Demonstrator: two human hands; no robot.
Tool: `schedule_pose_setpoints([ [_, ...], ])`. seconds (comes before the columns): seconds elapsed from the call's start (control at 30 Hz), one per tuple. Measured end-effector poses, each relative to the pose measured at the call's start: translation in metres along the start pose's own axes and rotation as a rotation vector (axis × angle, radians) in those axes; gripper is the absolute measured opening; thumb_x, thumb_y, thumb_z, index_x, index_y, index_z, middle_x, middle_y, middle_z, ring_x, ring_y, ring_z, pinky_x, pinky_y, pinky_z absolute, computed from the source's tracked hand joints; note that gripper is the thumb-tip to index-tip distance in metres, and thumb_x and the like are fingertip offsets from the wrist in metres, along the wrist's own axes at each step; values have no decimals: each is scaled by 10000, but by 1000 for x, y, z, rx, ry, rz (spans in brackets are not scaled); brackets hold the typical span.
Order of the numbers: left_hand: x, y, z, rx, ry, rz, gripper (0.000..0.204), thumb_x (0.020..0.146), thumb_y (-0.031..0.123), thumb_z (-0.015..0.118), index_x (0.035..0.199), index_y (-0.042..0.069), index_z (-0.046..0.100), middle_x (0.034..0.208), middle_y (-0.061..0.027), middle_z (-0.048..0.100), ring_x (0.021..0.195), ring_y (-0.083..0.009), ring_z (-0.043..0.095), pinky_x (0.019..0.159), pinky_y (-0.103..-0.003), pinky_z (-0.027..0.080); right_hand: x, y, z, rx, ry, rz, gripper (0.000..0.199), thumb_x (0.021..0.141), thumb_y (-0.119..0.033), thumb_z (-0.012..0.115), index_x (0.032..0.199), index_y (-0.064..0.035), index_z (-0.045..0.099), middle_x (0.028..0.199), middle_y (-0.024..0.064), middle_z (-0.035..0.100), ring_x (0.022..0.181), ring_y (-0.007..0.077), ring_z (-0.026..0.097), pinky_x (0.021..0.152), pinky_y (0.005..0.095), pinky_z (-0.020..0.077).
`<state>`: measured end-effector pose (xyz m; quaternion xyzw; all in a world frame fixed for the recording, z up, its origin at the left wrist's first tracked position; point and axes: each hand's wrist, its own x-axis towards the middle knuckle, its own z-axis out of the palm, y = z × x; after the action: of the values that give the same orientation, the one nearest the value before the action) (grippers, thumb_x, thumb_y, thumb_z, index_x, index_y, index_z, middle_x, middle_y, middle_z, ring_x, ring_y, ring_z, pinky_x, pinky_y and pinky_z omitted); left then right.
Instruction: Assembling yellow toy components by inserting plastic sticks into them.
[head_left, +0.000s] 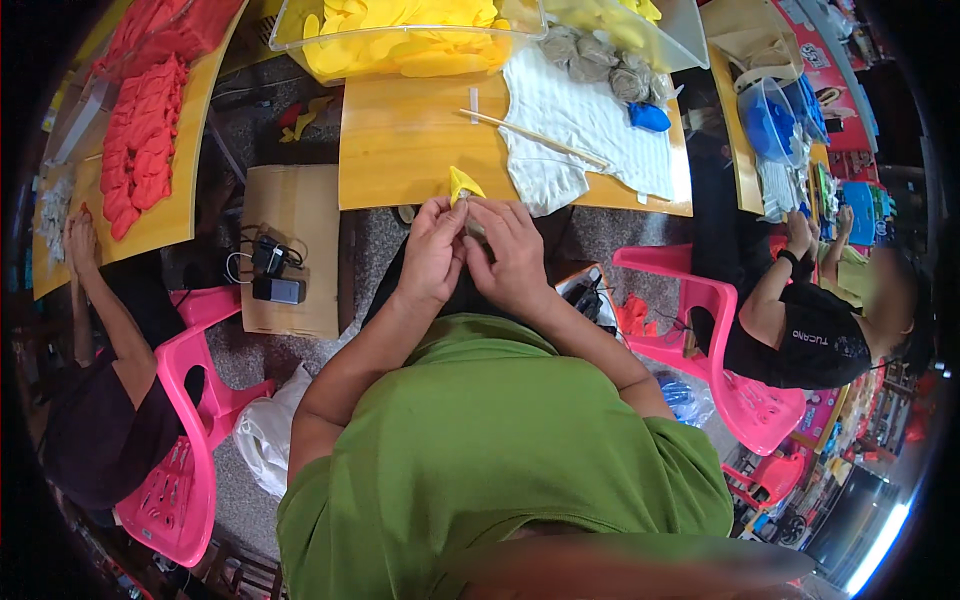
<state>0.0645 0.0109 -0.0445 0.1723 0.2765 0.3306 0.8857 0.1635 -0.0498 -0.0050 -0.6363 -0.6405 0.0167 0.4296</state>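
Yellow piece point(463, 184) being pinched between my left hand point(432, 252) and right hand point(512, 256), just off the wooden table point(400, 150) edge. Clear bin point(400, 45) of yellow pieces sitting behind; white cloth point(585, 125), stick point(535, 137), pink chairs point(190, 440) flanking.

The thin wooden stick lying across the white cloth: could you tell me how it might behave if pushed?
The wooden stick looks slender and straight, so probably stiff and light. Being seemingly round, it may roll, though the white cloth beneath it would likely slow it.

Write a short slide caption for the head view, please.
Left hand and right hand together pinch a small yellow fabric piece before a wooden table.
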Motion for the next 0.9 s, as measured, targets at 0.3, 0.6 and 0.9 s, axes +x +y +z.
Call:
schedule_pose_setpoints([
  [0.3,0,1,0,38,-20,-4,131,901,85,507,1021,33,498,943,-49,584,835,-126,589,734,-269,502,2,8,-11,536,77,514,108,760,40,569,863,11,583,801,122,563,675,200,600,581,263,464],
  [0.6,-3,1,-1,215,-66,39,187,887,89,532,1057,22,496,930,-37,590,800,-94,574,689,-234,479,-2,21,-6,350,14,498,39,767,16,605,778,24,568,690,37,535,628,74,508,551,218,417],
  [0.9,4,10,-2,552,-61,214,81,838,33,580,887,17,518,772,-21,580,644,-48,528,569,-191,429,3,40,-11,890,-273,839,68,787,-33,603,800,7,550,665,50,520,588,117,508,518,269,420],
])
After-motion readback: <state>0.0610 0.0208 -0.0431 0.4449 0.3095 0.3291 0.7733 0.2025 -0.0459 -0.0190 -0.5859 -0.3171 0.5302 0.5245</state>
